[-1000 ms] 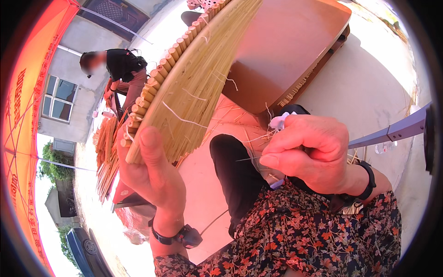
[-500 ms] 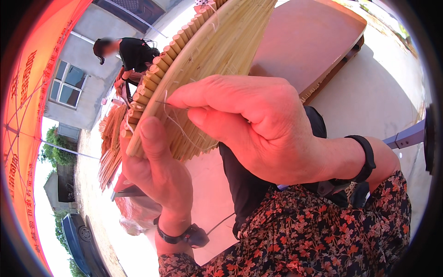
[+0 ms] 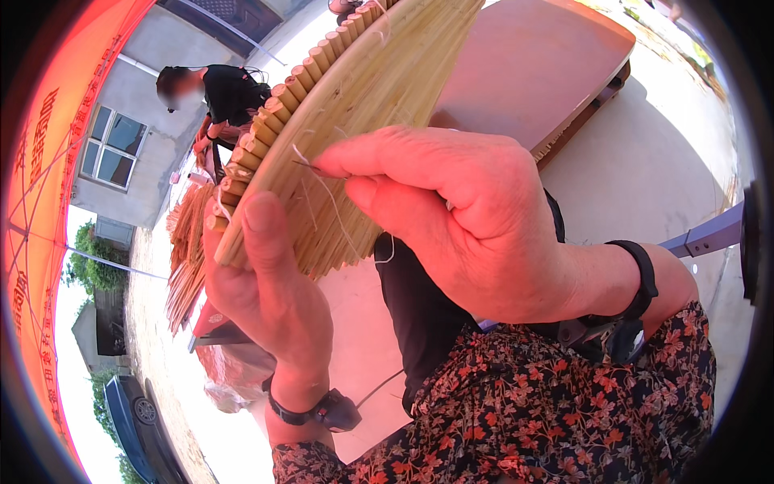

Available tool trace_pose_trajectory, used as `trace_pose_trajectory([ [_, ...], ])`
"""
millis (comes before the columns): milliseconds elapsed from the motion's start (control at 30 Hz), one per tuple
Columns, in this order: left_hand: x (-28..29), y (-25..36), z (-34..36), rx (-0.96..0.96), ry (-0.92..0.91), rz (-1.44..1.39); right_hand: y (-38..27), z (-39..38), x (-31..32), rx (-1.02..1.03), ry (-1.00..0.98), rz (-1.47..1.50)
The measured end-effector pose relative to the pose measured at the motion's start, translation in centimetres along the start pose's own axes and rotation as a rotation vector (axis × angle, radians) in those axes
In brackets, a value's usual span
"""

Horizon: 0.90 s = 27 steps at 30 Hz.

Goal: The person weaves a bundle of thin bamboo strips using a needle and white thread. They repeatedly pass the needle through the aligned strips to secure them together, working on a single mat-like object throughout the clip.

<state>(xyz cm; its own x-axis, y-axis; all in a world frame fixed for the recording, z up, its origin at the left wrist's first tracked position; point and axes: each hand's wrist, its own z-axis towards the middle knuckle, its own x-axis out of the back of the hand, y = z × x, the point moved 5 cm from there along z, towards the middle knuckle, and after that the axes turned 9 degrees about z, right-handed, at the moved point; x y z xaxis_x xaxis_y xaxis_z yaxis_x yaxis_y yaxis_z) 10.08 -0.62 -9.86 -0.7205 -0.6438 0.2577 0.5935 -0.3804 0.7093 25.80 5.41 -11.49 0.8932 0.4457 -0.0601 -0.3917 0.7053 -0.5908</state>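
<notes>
A fan-shaped mat of pale stalks (image 3: 387,89) slants up and away in front of me, with round cut ends in a row along its left edge. My left hand (image 3: 278,282) grips its lower end, thumb on the near face and fingers behind, mostly hidden. My right hand (image 3: 476,222) pinches a thin dark needle (image 3: 310,165) between thumb and forefinger, just off the mat's face. From the needle's tip end a loose white thread (image 3: 341,218) hangs in a curve past the mat's lower edge. White stitches run near the row of cut ends.
A pink-topped table (image 3: 532,73) stands beyond the mat at the right. Back left, a person in black (image 3: 230,97) bends near a heap of reddish stalks (image 3: 189,242). A red canopy (image 3: 56,137) and a parked car (image 3: 137,427) lie to the left.
My right hand has drawn the needle slightly right, away from the mat's edge strip. The thread now hangs in a longer loop. The left hand keeps its grip, shifted slightly up and left.
</notes>
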Motion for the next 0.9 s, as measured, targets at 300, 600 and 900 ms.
trace_pose_trajectory([
  [300, -0.5, 0.0, 0.2, -0.059, -0.005, 0.078, 0.2, -0.2, 0.8, -0.067, 0.034, 0.04],
  [600, -1.2, 0.7, 0.0, -0.045, -0.1, 0.024, -0.3, -0.3, 1.5, -0.154, 0.021, 0.08],
  [900, -1.5, 0.9, 0.0, -0.051, -0.088, 0.04, -0.5, -0.3, 2.3, -0.182, -0.065, 0.043],
])
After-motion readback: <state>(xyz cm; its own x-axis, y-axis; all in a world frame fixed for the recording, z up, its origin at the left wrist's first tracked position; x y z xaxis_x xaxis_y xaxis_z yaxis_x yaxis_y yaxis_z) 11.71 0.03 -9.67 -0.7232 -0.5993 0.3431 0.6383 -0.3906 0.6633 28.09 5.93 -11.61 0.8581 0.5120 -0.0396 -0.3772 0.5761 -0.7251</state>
